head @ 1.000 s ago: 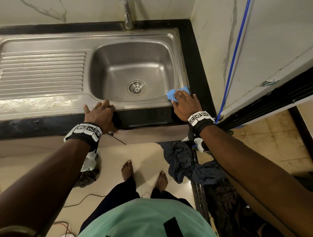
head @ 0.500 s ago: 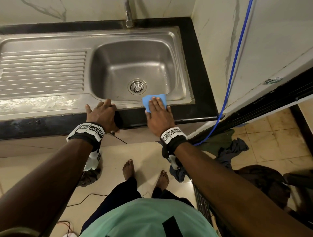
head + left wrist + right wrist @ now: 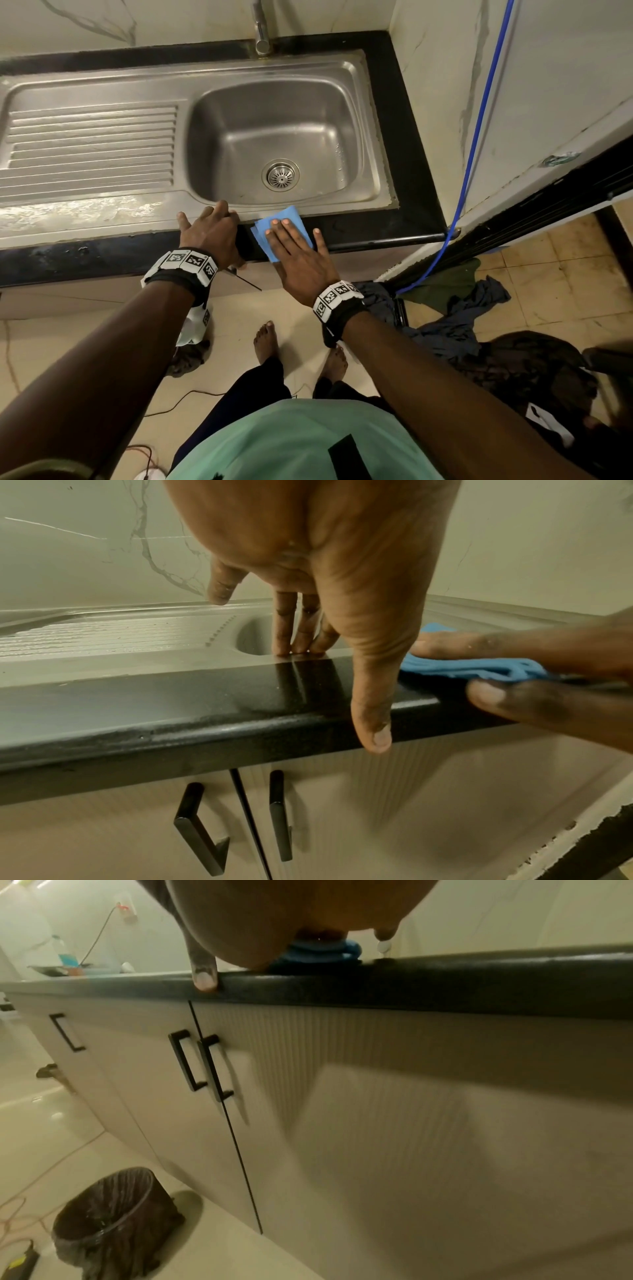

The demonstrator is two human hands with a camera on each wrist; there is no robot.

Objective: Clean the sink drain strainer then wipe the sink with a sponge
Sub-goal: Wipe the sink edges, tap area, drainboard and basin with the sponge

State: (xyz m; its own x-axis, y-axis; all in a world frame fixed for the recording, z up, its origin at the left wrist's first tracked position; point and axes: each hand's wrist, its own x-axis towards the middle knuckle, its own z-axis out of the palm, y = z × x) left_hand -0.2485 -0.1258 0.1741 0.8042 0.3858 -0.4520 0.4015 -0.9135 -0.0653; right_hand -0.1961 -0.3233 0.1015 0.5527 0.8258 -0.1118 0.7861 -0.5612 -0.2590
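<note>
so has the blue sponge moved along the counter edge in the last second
Yes. The blue sponge under the right hand has slid left along the front rim, from beyond the drain strainer to just below it, near the left hand.

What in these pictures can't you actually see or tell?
- Tap: head view, its top is cut off by the picture's upper edge.
- Blue cloth: head view, the right hand lying flat on it covers much of it; the right wrist view is blurred.
- Strainer: head view, too small to tell whether it is clean.
- Bin: right wrist view, what lies inside is dark and blurred.
- Left hand: head view, its fingertips curl out of sight over the sink rim.
</note>
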